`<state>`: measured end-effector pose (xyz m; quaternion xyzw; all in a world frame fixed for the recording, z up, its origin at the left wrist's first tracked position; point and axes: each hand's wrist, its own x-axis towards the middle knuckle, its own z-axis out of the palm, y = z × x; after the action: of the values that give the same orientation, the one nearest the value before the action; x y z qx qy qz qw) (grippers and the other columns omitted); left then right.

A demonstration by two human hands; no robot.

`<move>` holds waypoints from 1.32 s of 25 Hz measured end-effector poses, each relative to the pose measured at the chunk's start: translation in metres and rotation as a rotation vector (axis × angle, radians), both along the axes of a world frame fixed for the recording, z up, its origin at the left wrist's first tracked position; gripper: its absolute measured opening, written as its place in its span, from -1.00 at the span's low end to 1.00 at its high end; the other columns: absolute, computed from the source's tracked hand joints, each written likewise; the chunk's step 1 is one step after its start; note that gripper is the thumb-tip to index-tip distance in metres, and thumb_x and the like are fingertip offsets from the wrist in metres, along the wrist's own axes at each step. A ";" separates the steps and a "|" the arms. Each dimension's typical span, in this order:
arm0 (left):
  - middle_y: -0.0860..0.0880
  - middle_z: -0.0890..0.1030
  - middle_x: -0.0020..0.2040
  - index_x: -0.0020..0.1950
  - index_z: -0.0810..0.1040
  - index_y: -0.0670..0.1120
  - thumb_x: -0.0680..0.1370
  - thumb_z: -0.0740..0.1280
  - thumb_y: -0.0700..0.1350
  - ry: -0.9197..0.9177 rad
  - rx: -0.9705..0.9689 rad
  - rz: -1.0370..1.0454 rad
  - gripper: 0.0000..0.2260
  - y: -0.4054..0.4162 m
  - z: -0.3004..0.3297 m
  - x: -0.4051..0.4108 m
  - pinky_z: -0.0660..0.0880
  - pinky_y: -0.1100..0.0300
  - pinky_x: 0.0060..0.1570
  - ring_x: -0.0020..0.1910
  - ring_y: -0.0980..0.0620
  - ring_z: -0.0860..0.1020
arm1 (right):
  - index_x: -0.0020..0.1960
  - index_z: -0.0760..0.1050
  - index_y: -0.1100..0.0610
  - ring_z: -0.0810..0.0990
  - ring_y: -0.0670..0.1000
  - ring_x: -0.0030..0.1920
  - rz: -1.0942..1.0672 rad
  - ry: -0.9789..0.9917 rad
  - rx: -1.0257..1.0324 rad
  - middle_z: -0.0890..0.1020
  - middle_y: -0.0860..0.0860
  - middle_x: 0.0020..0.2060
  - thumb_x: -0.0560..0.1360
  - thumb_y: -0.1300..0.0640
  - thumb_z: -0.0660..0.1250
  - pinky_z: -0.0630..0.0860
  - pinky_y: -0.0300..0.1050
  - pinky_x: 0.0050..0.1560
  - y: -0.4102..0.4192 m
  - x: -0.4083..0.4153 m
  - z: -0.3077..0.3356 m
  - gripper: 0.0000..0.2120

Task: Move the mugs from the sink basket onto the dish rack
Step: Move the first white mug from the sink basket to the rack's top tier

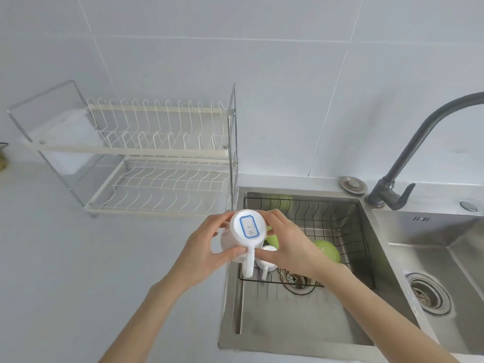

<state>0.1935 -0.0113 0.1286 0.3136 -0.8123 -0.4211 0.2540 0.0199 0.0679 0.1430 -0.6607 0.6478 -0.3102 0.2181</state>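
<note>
A white mug (242, 238) is held upside down in both hands over the left edge of the sink, its labelled base facing me and its handle pointing down. My left hand (200, 254) grips its left side and my right hand (286, 246) its right side. Below, in the black wire sink basket (337, 218), lie a second white mug (267, 259) and green mugs (327, 250), one partly hidden behind my right hand. The two-tier white wire dish rack (157, 163) stands bare on the counter to the upper left.
A grey faucet (408, 163) arches over the double steel sink (301, 326); the right basin (445, 271) has a drain strainer. White counter (78, 258) stretches left of the sink, below the rack. A tiled wall stands behind.
</note>
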 end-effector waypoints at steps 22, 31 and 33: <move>0.23 0.55 0.05 0.09 0.47 0.10 0.26 0.45 0.16 0.047 -0.188 -0.212 -0.55 -0.184 0.177 0.050 0.48 0.31 -0.06 0.05 0.24 0.54 | 0.39 0.23 0.09 0.51 -0.03 0.02 -0.071 0.295 -0.077 0.51 -0.02 0.08 0.39 0.08 0.44 0.47 -0.29 0.01 -0.148 0.063 0.185 -0.35; 0.03 0.51 0.17 0.23 0.40 -0.10 0.42 0.41 -0.09 -0.151 -0.040 -0.219 -0.58 -0.267 0.173 0.000 0.41 0.39 -0.04 0.11 0.05 0.53 | 0.41 0.15 0.15 0.50 0.13 0.18 -0.117 0.548 0.164 0.51 0.11 0.23 0.42 -0.09 0.37 0.47 0.02 0.20 -0.242 0.030 0.184 -0.30; 0.01 0.49 0.17 0.24 0.39 -0.13 0.41 0.42 -0.12 -0.189 -0.015 -0.221 -0.56 -0.278 0.161 -0.010 0.40 0.40 -0.04 0.12 0.04 0.52 | 0.37 0.17 0.20 0.49 0.13 0.08 -0.107 0.596 0.234 0.51 0.13 0.18 0.42 -0.07 0.38 0.45 0.00 0.13 -0.259 0.024 0.173 -0.32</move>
<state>0.1837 -0.2896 0.2893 0.2584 -0.8653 -0.4090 0.1308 0.0440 -0.1907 0.3162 -0.6578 0.7483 -0.0378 0.0768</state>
